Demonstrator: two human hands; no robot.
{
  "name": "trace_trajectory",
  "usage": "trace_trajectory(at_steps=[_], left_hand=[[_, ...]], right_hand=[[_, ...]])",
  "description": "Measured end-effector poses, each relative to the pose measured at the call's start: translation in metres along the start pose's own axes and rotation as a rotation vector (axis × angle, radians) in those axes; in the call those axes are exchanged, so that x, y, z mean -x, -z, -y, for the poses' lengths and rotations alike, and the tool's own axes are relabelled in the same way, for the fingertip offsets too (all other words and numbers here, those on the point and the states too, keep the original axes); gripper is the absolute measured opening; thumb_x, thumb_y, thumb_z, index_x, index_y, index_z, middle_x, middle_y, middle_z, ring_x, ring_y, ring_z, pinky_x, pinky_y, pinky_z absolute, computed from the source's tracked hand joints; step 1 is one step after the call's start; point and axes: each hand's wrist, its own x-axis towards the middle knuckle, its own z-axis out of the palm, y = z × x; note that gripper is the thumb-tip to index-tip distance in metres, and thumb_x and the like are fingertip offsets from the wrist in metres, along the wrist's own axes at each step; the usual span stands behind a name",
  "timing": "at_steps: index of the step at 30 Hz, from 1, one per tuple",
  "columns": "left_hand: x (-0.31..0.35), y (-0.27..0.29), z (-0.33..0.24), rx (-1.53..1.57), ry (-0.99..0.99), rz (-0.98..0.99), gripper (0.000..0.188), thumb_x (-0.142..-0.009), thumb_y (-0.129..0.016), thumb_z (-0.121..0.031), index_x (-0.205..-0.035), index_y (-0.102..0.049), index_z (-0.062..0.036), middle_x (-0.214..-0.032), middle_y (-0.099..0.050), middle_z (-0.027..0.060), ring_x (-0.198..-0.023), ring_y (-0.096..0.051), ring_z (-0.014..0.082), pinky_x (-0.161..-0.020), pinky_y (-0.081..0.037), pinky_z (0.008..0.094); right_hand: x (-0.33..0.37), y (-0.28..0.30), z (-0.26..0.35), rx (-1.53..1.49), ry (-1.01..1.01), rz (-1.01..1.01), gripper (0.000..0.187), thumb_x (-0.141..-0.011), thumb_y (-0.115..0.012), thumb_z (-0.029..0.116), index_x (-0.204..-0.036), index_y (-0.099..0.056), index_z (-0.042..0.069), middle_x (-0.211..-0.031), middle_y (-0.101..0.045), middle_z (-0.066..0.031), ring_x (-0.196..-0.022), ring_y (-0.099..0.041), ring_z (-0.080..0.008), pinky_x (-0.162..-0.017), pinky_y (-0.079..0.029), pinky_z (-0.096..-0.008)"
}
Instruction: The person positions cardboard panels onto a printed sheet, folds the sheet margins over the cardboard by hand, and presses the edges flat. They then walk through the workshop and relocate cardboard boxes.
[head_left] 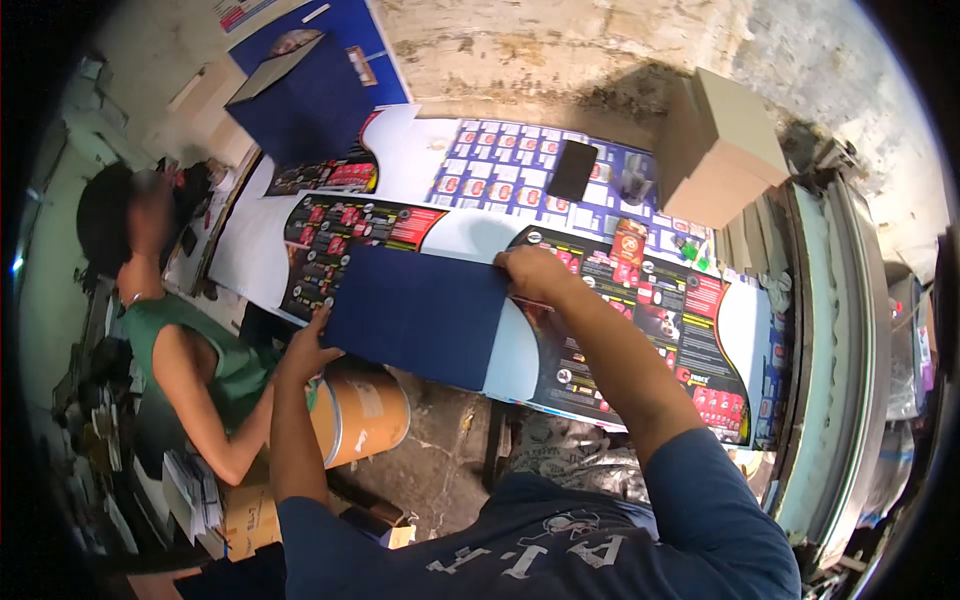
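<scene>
A flat, dark blue rectangular board (415, 318) lies across the front of the table, over the printed sheets. My left hand (306, 348) grips its left edge, with the thumb and fingers at the border. At the far right corner, my right hand (535, 274) has its fingers curled and closed on the board's edge. Beneath and beside the board spread large black, red and white printed sheets (640, 330). What lies directly under the board is hidden.
At the back left stands a stack of dark blue boards (308, 110); a grey-brown board stack (722, 150) is back right. A black phone (572, 171), a clear cup (636, 186) and an orange packet (628, 245) lie between. A person in green (215, 350) sits left, beside a cardboard drum (372, 418).
</scene>
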Motion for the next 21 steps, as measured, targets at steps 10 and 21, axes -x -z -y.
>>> trace_trajectory(at_steps=[10, 21], left_hand=[[-0.011, -0.01, 0.006, -0.242, 0.014, -0.052, 0.116, -0.064, -0.089, -0.01, -0.16, -0.025, -0.0163, -0.136, -0.059, 0.0259, -0.121, -0.06, 0.0423, -0.103, -0.049, 0.0462], [-0.037, 0.0, -0.009, -0.396, 0.218, 0.064, 0.111, -0.071, -0.083, -0.006, -0.162, -0.019, -0.0129, -0.14, -0.056, 0.0272, -0.127, -0.056, 0.0433, -0.106, -0.046, 0.0468]], right_hand=[[-0.006, 0.017, 0.01, -0.03, -0.08, 0.022, 0.046, -0.081, -0.065, 0.002, -0.126, -0.061, 0.006, -0.118, -0.068, -0.0192, -0.111, -0.067, -0.0384, -0.094, -0.054, -0.0469], [0.004, -0.02, -0.012, -0.214, -0.069, -0.133, 0.067, -0.087, -0.059, 0.001, -0.151, -0.042, 0.009, -0.125, -0.063, -0.025, -0.119, -0.062, -0.0409, -0.1, -0.051, -0.0472]])
